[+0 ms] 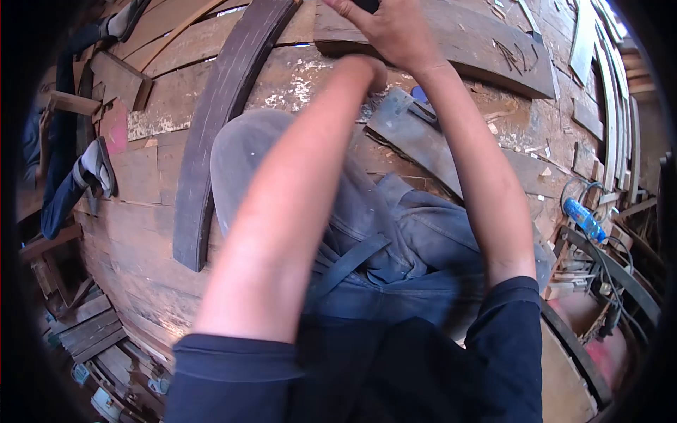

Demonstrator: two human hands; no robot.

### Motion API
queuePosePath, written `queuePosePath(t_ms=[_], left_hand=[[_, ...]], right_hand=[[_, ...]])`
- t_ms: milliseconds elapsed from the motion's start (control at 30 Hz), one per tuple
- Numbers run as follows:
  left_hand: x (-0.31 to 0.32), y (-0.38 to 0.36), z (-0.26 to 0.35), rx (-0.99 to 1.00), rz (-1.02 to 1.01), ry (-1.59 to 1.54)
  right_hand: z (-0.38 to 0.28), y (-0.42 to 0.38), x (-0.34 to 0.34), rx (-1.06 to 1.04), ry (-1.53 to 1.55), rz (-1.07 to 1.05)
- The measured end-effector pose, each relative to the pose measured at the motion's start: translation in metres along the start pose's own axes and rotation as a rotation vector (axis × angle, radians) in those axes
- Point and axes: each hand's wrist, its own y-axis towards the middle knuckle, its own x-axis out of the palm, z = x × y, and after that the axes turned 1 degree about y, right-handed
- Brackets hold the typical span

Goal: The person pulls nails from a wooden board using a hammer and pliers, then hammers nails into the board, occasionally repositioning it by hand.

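Observation:
My left hand (pixel 372 72) is bent down at the wrist beside the thick brown plank (pixel 451 53). Its fingers are mostly hidden, so I cannot tell what they hold. My right hand (pixel 395 32) reaches over that plank, thumb out to the left, closed round a dark thing (pixel 367 4) cut off by the top edge. Below the hands lies a short blue-grey board (pixel 412 134), with a small blue round thing (pixel 419 94) at its upper end. A long dark plank (pixel 226 106) lies left of my knee (pixel 250 141).
Several thin rusty nail-like pieces (pixel 517 56) lie on the thick plank. Wood chips litter the plank floor (pixel 141 233). At right are a blue bottle (pixel 584 218), cables (pixel 613 289) and stacked strips (pixel 606 84). Another person's foot (pixel 99 169) shows at left.

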Motion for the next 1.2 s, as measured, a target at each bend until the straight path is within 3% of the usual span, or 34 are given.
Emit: queuePosePath(t_ms=[67, 233, 500, 533, 633, 667, 700, 767, 833, 933, 1033, 1200], left_hand=[[-0.024, -0.015, -0.009, 0.108, -0.275, 0.046], [0.003, -0.035, -0.007, 0.105, -0.273, 0.123], [0.012, -0.018, -0.01, 0.176, -0.244, 0.205], [0.014, -0.016, -0.01, 0.173, -0.249, 0.195], [0.022, -0.006, -0.016, 0.223, -0.227, 0.117], [0.02, -0.007, -0.016, 0.215, -0.224, 0.097], [0.02, -0.016, -0.012, 0.214, -0.23, 0.081], [0.012, -0.02, -0.009, 0.201, -0.23, 0.081], [0.016, -0.01, -0.006, 0.19, -0.274, 0.133], [0.016, -0.005, -0.007, 0.229, -0.29, 0.081], [0.019, -0.002, -0.012, 0.312, -0.26, 0.076], [0.021, 0.001, -0.015, 0.227, -0.271, 0.073]], right_hand=[[0.008, 0.006, 0.009, -0.019, 0.011, 0.045], [0.021, 0.033, 0.027, -0.14, 0.167, 0.132], [0.017, 0.049, 0.041, -0.158, 0.129, 0.245], [0.015, 0.043, 0.029, -0.122, 0.091, 0.223], [0.006, 0.015, -0.001, 0.063, 0.374, 0.175], [0.021, 0.011, -0.006, -0.104, 0.357, 0.349], [0.043, -0.01, -0.038, 0.069, 0.612, 0.278], [0.028, -0.034, -0.082, 0.321, 0.713, 0.548], [0.047, -0.052, -0.116, 0.274, 0.875, 0.536], [0.048, -0.062, -0.12, 0.329, 0.872, 0.616], [0.037, -0.044, -0.097, 0.396, 0.758, 0.535], [0.047, -0.001, -0.035, 0.361, 0.537, 0.372]])
